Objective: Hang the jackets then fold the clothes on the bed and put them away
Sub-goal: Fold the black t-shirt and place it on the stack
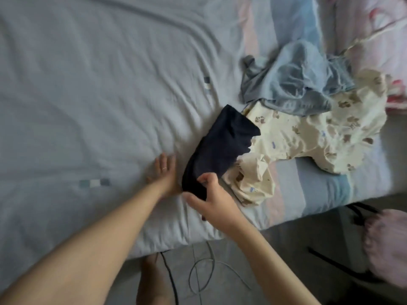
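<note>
A dark navy garment [222, 144], partly folded into a long shape, lies on the pale grey-blue quilt [88, 95] near the bed's front edge. My right hand [211, 194] grips its near end, thumb and fingers curled round the cloth. Flat on the quilt just left of the garment rests my left hand [164, 175], fingers straight, a ring on one finger. To the right lies a cream garment with a brown bear print [308, 137]. A light blue garment [299, 78] is heaped behind it, partly over the cream one.
A striped pastel sheet [330, 190] covers the bed's right part, with pink bedding [374, 29] at the far right. Grey cables [202, 274] and my bare foot [152, 282] are on the tiled floor below the bed edge. A pinkish fluffy object [387, 245] sits at lower right.
</note>
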The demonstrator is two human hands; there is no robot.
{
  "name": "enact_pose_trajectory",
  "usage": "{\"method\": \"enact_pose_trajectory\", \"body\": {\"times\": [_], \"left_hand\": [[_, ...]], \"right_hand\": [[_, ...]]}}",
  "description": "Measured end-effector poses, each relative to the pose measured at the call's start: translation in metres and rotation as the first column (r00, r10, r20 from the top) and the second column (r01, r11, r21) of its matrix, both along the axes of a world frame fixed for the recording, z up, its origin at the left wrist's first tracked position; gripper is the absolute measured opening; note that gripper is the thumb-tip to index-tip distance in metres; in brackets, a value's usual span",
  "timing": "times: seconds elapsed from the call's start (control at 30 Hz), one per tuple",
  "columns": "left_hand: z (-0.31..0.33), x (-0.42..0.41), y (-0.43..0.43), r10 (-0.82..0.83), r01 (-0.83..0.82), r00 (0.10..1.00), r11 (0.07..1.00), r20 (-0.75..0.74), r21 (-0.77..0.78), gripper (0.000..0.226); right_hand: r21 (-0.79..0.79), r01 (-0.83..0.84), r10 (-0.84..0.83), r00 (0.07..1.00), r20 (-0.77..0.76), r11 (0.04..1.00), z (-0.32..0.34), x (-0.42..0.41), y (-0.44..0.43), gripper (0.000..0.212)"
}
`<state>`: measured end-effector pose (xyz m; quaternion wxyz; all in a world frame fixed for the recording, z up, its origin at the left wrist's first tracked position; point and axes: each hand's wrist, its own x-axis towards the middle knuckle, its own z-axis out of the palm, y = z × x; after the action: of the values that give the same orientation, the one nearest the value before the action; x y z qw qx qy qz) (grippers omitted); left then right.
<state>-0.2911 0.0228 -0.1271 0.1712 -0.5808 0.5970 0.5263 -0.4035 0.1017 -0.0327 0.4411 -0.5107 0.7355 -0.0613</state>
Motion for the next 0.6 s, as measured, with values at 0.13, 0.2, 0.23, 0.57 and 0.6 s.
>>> {"method": "enact_pose_trajectory", "body": {"times": [0.13, 0.2, 0.23, 0.57, 0.6], "left_hand": [[0.07, 0.043, 0.049, -0.164, 0.013, 0.941, 0.892, -0.295, -0.451, 0.069], [0.12, 0.078, 0.057, -0.092, -0.139, 0.902, 0.863, -0.422, -0.485, 0.055], [0.14, 0.09, 0.057, -0.029, -0.223, 0.892, 0.839, -0.45, -0.496, 0.041], [0.363, 0.244, -0.001, 0.116, -0.303, 0.926, 0.795, -0.358, -0.525, 0.027], [0.387, 0.257, -0.008, 0.111, -0.302, 0.93, 0.772, -0.35, -0.559, 0.025]], "right_hand": [[-0.246, -0.477, 0.396, 0.862, -0.316, 0.844, 0.058, 0.031, 0.003, 0.029], [-0.399, -0.503, 0.384, 0.858, -0.342, 0.767, 0.102, 0.056, -0.008, 0.028], [-0.469, -0.489, 0.355, 0.867, -0.348, 0.735, 0.121, 0.065, -0.012, 0.032], [-0.858, -0.421, -0.03, 0.893, -0.448, 0.295, 0.357, 0.121, -0.097, 0.038], [-0.881, -0.384, -0.069, 0.906, -0.417, 0.277, 0.383, 0.121, -0.104, 0.037]]}}
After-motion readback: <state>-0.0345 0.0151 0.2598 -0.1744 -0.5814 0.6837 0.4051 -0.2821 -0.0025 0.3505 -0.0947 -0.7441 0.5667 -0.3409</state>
